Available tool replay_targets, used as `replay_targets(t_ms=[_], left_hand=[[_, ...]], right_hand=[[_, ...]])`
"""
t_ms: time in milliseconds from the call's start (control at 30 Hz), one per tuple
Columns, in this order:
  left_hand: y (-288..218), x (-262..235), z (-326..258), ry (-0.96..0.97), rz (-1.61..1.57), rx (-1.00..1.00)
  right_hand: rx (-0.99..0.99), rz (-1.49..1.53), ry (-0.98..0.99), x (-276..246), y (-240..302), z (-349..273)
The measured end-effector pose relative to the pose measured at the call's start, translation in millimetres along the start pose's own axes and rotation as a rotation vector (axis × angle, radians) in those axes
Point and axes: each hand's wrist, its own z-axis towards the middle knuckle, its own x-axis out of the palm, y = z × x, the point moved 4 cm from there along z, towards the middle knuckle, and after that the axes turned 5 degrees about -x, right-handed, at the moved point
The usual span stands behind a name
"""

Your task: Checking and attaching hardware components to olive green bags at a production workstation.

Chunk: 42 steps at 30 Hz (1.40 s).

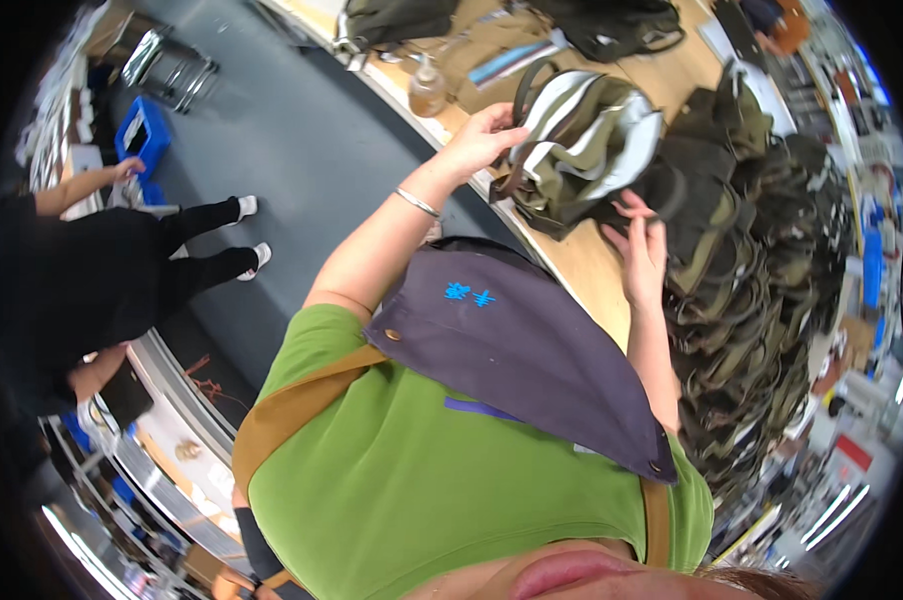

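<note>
An olive-green bag point(597, 120) with white lining and dark straps stands on the wooden table in front of me, its top gaping. My left hand point(484, 142) is closed on the bag's left edge, beside a dark handle. At the bag's lower right corner is my right hand point(640, 245), fingers apart. Its fingertips are close to the bag and a dark strap; whether they touch is hard to see. A large pile of similar olive and dark bags point(742, 260) lies to the right of that hand.
A pump bottle point(428, 90) stands at the table's edge point(594, 268), with more dark bags point(612, 25) behind. Across the aisle at left, a person in black point(82, 270) stands by a blue bin point(144, 140). A cart point(167, 70) is farther back.
</note>
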Motion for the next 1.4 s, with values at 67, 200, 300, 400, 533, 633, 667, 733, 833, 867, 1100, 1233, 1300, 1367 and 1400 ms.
replay_targets(t_ms=[67, 200, 300, 400, 533, 633, 667, 733, 833, 867, 1100, 1233, 1300, 1367, 1400], left_hand=[[12, 3, 0, -0.112, 0.251, -0.040], [14, 5, -1, -0.091, 0.145, -0.046], [12, 5, 3, -0.101, 0.121, 0.098], [8, 10, 11, -0.141, 0.187, 0.253], [-2, 21, 13, -0.163, 0.492, 0.377], [-11, 20, 19, -0.252, 0.467, 0.414], [-15, 24, 22, -0.208, 0.337, 0.378], [-29, 14, 17, -0.189, 0.334, 0.281], [-25, -2, 17, -0.255, 0.347, 0.299], [-23, -9, 20, -0.302, 0.305, 0.335], [-38, -11, -12, -0.749, 0.555, 0.306], [-66, 33, -36, -0.491, 0.941, 0.763], [-60, 45, -38, -0.111, 1.280, 0.555], [-59, 51, -40, 0.007, 1.416, 0.540], [-55, 47, -40, 0.040, 1.482, 0.524]], right_hand=[[0.284, 0.116, -0.178, -14, -14, -9], [-0.418, -0.503, -0.551, -32, 41, 2], [-0.625, -0.689, -0.142, 25, 98, 34], [-0.429, -0.817, 0.361, 76, 89, 63], [-0.255, -0.733, 0.577, 84, 24, 89], [-0.070, -0.752, 0.728, 88, -4, 104], [-0.025, -0.776, 0.767, 85, -1, 103], [-0.202, -0.822, 0.820, 94, 10, 104], [-0.029, -0.627, 0.798, 93, -4, 105], [-0.074, -0.834, 0.822, 93, 3, 108], [0.008, -0.634, 0.508, -2, -20, 105], [-0.068, -0.551, 0.543, 22, -10, 107], [-0.137, -0.578, 0.520, 38, 7, 108], [-0.184, -0.627, 0.473, 30, 12, 108], [-0.149, -0.685, 0.451, 31, 14, 110]])
